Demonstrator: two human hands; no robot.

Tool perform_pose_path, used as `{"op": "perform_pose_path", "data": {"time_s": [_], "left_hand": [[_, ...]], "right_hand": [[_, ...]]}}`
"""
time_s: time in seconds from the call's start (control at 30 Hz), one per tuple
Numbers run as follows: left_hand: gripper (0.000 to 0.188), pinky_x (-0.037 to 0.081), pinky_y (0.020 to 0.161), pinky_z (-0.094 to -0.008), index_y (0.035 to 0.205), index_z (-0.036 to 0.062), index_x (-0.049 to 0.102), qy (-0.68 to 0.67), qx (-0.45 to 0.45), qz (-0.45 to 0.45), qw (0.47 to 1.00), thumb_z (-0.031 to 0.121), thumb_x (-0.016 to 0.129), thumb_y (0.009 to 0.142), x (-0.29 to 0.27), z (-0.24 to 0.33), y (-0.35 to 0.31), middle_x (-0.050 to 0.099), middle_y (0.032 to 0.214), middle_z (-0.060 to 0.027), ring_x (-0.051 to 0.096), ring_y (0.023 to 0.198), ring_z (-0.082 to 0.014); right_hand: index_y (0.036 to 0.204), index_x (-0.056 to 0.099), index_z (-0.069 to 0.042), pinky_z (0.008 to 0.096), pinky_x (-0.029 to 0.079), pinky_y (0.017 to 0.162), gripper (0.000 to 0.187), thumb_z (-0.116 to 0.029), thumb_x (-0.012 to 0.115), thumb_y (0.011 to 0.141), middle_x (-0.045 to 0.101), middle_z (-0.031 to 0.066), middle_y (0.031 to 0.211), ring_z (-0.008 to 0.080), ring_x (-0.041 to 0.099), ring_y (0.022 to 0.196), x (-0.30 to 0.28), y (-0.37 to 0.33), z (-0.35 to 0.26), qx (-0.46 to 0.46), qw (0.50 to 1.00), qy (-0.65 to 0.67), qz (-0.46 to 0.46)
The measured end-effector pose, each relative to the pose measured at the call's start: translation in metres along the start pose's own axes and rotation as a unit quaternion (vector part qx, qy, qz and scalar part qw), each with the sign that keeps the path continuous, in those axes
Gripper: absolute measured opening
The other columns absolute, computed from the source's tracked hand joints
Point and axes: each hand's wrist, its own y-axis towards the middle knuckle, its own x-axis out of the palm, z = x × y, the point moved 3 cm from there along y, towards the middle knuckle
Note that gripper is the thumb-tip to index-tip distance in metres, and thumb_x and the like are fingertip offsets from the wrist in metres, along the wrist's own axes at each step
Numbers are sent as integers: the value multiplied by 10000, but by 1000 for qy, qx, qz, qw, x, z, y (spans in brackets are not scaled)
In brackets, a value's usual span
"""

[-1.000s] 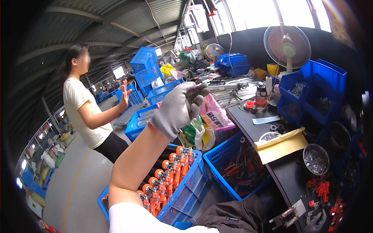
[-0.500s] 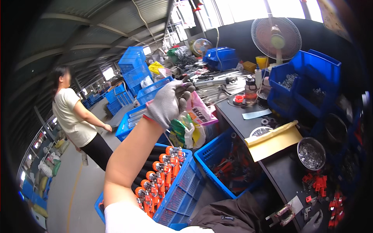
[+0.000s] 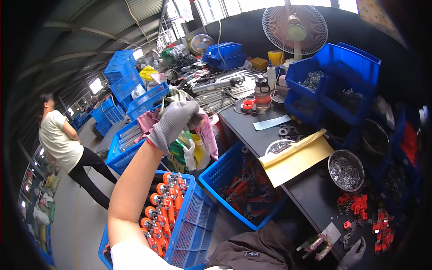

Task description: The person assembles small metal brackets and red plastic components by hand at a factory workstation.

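Note:
My left hand [image 3: 176,122], in a grey knitted glove, reaches forward with its fingers curled closed on a pink printed plastic bag [image 3: 209,137], which hangs folded beneath them. Green, white and yellow bags [image 3: 191,150] lie just below, and a pink checked cloth [image 3: 146,124] is beside the wrist. At the lower right, my gloved right hand [image 3: 353,255] lies on the dark bench, partly cut off by shadow and the picture's rim. Its visible fingers are extended, with nothing seen in them. Closest to it are a metal fixture [image 3: 320,245] and small red plastic parts [image 3: 358,203].
Below my left forearm, a blue crate [image 3: 193,225] holds black tubes with orange-red lever fittings. Another blue crate [image 3: 209,182] of loose parts stands against the bench. Yellow paper [image 3: 297,157], a bowl of washers [image 3: 345,171], blue bins and a fan [image 3: 294,31] are on the bench. A person [image 3: 60,139] stands left.
My left fingers have closed on the pink bag, which now hangs narrower and more folded. The checked cloth has come into sight. The view has turned right, and the person's arm has drawn in.

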Motion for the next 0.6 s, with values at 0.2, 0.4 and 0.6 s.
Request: {"op": "perform_pose_path", "data": {"time_s": [0.2,0.4,0.6], "left_hand": [[323,509,738,-464,844,96,715,541,116,25,833,357,530,805,36,2,43,679,837,-169,659,797,-350],[285,511,744,-452,848,115,713,479,194,46,855,340,538,835,68,-39,101,665,875,-152,654,845,-335],[275,515,724,-448,854,121,697,432,239,108,863,348,540,861,137,-67,154,656,871,-126,655,828,-318]], "right_hand": [[1084,690,-34,368,525,751,225,-162,647,905,689,141,999,286,653,844,-3,2,10,-29,999,-30,8],[1114,611,36,291,456,869,220,-115,537,971,635,100,1082,179,593,976,10,-2,69,21,999,-38,-31],[1093,630,17,212,379,554,202,-123,554,969,602,6,913,41,442,625,14,-8,97,-36,995,-88,6]]}}
